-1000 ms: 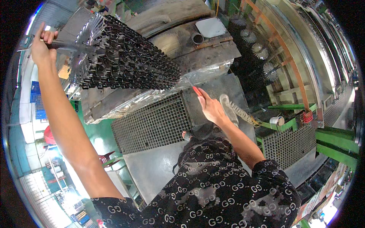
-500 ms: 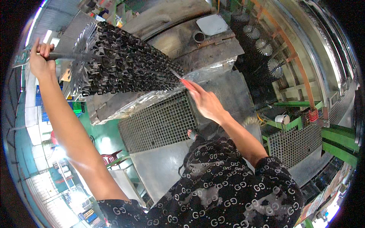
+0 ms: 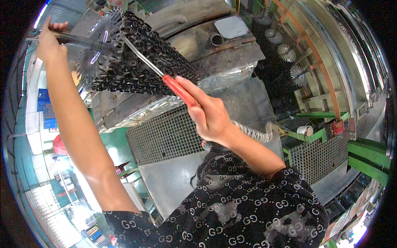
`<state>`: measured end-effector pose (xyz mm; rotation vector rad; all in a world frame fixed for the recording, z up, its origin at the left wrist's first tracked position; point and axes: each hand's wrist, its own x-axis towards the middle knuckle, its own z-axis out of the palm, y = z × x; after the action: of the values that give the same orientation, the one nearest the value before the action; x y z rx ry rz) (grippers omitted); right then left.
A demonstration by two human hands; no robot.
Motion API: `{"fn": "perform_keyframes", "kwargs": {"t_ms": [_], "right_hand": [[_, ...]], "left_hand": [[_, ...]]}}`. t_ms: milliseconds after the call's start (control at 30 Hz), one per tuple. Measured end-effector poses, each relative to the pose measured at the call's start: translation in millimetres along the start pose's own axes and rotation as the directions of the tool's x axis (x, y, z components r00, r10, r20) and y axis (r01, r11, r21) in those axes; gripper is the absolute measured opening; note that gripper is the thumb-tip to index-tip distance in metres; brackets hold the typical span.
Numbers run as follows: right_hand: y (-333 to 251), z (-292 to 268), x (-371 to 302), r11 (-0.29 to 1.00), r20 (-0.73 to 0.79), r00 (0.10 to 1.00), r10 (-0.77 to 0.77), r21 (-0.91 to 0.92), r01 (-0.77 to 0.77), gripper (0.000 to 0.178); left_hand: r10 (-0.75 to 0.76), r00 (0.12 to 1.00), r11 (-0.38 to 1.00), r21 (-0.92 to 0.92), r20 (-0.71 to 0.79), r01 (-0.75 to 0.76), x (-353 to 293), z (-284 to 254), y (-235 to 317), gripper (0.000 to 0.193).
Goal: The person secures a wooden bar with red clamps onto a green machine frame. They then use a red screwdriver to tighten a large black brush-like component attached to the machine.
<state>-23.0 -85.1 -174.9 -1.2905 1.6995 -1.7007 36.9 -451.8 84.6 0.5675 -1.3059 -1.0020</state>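
A long roll of black, finned metal discs (image 3: 153,53) lies across the upper left, with a round, radially slotted disc at its left end. From that end sticks out a dark metal shaft (image 3: 76,39). My left hand (image 3: 51,43), arm stretched far out, has its fingers curled over the shaft's outer end. In my right hand (image 3: 209,111) is a red-handled air blow gun (image 3: 178,89) with a long, thin metal tube. The tube's tip overlaps the discs near the roll's left end; whether they touch I cannot tell. A clear coiled hose (image 3: 256,133) shows behind my right wrist.
A worn metal bench (image 3: 202,68) with foil-like edging runs beneath the roll, carrying a pale plate (image 3: 231,27) and a dark round cup (image 3: 216,39). Black grating (image 3: 163,136) covers the floor below. Several slotted discs (image 3: 298,75) hang at right near a green frame (image 3: 368,151).
My right hand has brought the blow gun left and nearer, its tube now pointing at the roll's left end. My left hand has risen slightly, and the roll has tilted or turned.
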Motion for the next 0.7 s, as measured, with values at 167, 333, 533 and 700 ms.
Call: {"fn": "perform_keyframes", "kwargs": {"t_ms": [167, 333, 533, 700], "right_hand": [[104, -6, -83, 0.798, 0.111, 0.824, 0.556, -0.347, -0.492, 0.050], [-9, 1, -8, 0.998, 0.052, 0.997, 0.057, -0.016, -0.057, 0.054], [124, 0, -102, 0.802, 0.084, 0.887, 0.454, -0.472, -0.366, 0.049], [61, -1, -42, 0.813, 0.196, 0.801, 0.565, -0.294, -0.502, 0.048]], "left_hand": [[-0.052, 0.991, 0.997, -0.057, 0.123, 0.060, -2, 2, 3, 0.019], [-0.066, 0.983, 0.991, -0.104, 0.170, 0.084, 12, -13, 2, 0.018], [-0.043, 0.975, 0.993, -0.096, 0.218, 0.065, 4, -5, 3, 0.018], [-0.034, 0.991, 0.993, -0.112, 0.128, 0.049, -15, -5, 2, 0.022]]}}
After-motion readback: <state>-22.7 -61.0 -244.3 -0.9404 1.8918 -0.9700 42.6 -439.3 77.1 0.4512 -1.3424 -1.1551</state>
